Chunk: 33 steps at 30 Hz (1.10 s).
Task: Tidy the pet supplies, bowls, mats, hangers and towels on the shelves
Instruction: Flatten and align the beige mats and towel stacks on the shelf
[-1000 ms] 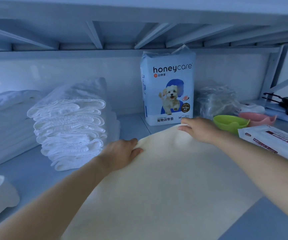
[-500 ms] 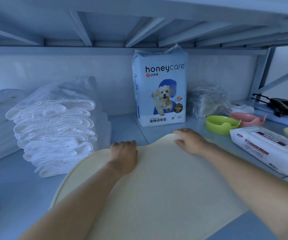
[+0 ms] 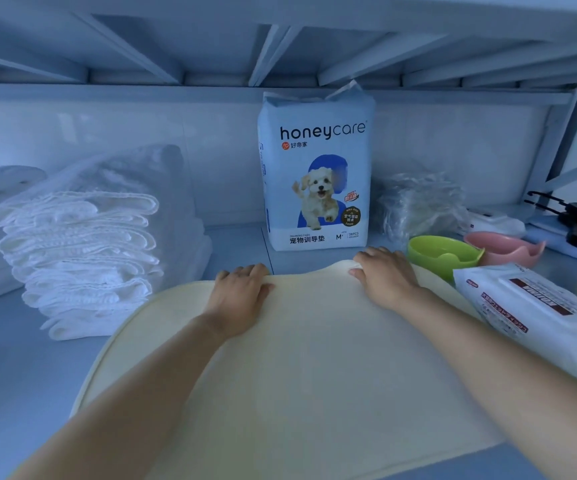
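The shelf (image 3: 20, 358) carries a cream mat (image 3: 315, 375) lying flat at its middle. A stack of folded white towels (image 3: 79, 258) sits to its left, the upright honeycare pad pack (image 3: 318, 168) just beyond its far edge, and a wipes pack (image 3: 536, 317), green bowl (image 3: 443, 252) and pink bowl (image 3: 505, 245) to its right. The left hand (image 3: 240, 296) curls its fingers over that far edge, and the right hand (image 3: 386, 275) pinches it.

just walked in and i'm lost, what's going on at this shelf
A person is laying a cream mat on the shelf. The left hand and right hand hold its far edge, which lifts slightly under the right one. The mat sits in front of the pet pad pack, between the towel stack and the green bowl.
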Tool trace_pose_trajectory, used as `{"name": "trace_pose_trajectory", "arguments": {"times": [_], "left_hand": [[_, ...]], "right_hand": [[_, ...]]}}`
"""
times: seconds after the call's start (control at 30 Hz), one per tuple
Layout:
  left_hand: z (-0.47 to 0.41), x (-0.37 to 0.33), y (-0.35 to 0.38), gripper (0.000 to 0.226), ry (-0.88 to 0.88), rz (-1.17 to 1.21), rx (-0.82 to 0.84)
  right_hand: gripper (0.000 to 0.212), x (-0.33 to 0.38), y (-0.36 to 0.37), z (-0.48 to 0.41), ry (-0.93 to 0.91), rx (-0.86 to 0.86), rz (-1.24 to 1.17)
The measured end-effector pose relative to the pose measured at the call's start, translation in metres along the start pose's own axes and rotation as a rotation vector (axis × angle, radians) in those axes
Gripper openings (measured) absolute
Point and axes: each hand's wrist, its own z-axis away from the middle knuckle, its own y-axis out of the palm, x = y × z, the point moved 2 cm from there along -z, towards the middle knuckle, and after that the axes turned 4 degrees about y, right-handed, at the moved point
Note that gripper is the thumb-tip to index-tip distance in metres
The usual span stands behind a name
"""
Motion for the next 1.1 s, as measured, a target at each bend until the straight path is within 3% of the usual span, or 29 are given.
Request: {"name": "trace_pose_trajectory", "arguments": {"times": [0.17,0.33,0.5,0.6,0.77,0.9,1.1], "left_hand": [[-0.014,-0.017,0.023,0.035,-0.133,0.044,0.148],[-0.005,-0.016,0.020,0.030,-0.168,0.060,0.119],[0.001,-0.028,0.012,0.036,-0.204,-0.119,0.131],[0.013,-0.030,0.011,0.041,-0.232,-0.058,0.037],[0.020,-0.031,0.006,0.042,-0.275,0.068,0.058],[0.025,-0.028,0.003,0.042,-0.268,0.069,0.037],[0.023,-0.016,0.004,0.026,-0.335,0.142,0.016]], "right_hand": [[0.032,-0.022,0.019,0.006,0.055,0.063,0.048],[0.032,-0.028,0.033,0.011,0.129,0.013,-0.286],[0.031,-0.028,0.031,0.008,0.052,0.007,-0.332],[0.032,-0.028,0.028,0.011,0.058,-0.050,-0.443],[0.013,-0.022,0.023,0.009,0.034,-0.042,-0.406],[0.015,-0.014,0.018,-0.003,-0.035,0.001,-0.358],[0.015,-0.017,0.027,0.000,0.044,-0.028,-0.466]]}}
